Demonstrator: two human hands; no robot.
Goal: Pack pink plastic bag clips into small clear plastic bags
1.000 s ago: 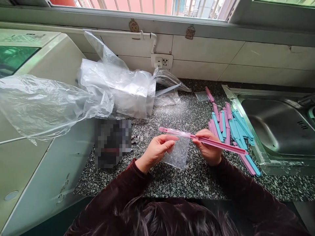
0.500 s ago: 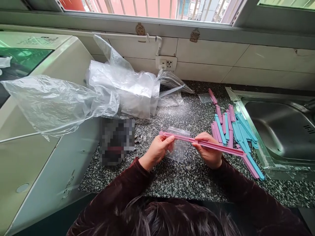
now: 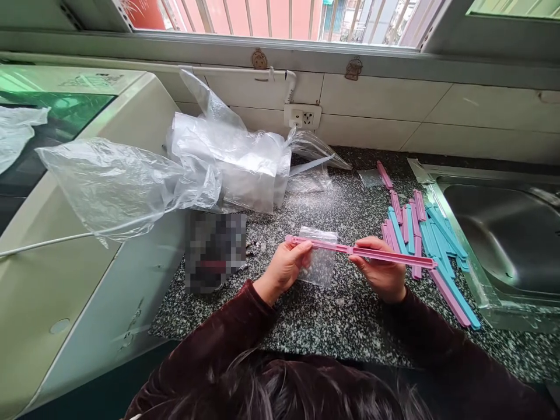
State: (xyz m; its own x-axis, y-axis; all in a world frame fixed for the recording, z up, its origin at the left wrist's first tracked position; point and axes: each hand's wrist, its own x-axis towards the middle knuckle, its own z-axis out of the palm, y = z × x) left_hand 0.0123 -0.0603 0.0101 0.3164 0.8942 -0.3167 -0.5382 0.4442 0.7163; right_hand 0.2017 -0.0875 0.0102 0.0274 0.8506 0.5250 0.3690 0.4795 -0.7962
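Note:
A long pink bag sealing clip (image 3: 389, 255), hinged near its middle and unfolded almost straight, spans both hands. My left hand (image 3: 284, 265) pinches its left arm between thumb and fingers. Right of the hinge, my right hand (image 3: 380, 271) grips the other arm from below. Under the clip, a small clear zip bag (image 3: 319, 268) lies on the speckled counter (image 3: 332, 326), partly covered by the clip and left fingers. A heap of pink and blue sealing clips (image 3: 440, 239) rests to the right of my right hand.
The steel sink (image 3: 476, 291) borders the heap on the right. Crumpled clear plastic bags (image 3: 231, 157) lie at the back left, by a pale machine (image 3: 144, 134). A blurred-out dark item (image 3: 214, 251) sits left of my hands. A socket (image 3: 303, 116) is on the tiled wall.
The view has shifted slightly, moving the surroundings a little right. The clip's right arm has swung up somewhat, making the clip straighter. Both hands keep their hold.

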